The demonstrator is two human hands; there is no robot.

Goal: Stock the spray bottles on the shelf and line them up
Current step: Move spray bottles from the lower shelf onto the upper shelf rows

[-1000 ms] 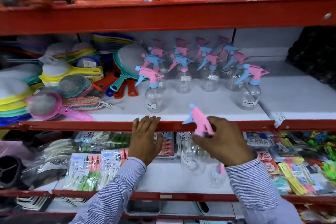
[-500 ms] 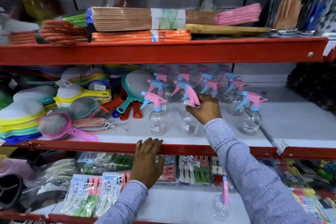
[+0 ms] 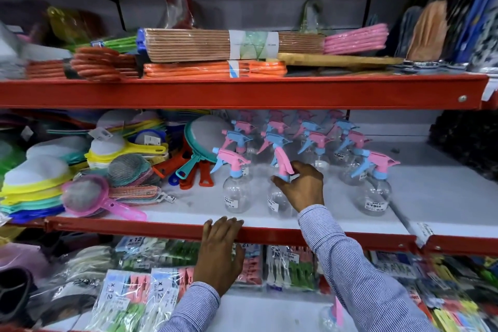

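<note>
The right hand (image 3: 301, 186) reaches over the red front edge of the middle shelf (image 3: 336, 236) and grips the neck of a clear spray bottle (image 3: 277, 199), fingers curled under its pink trigger head; the bottle stands upright on the white shelf board near the front edge, roughly at the middle of the shelf's width. Just to its left stands a second clear bottle (image 3: 237, 191) with a pink-and-blue head, apart from the held one. Another front bottle (image 3: 374, 194) stands well to the right, with bare board between it and the hand. Behind these, rows of more spray bottles (image 3: 318, 140) run toward the back of the shelf. The left hand (image 3: 219, 253) lies flat with fingers spread over the red front lip, holding nothing. At the shelf's left end lies a heap of coloured strainers (image 3: 80, 183). On the board below, packs of clothes pegs (image 3: 140, 294) lie under the left wrist, and one more bottle (image 3: 330, 315) shows beside the right sleeve.
</note>
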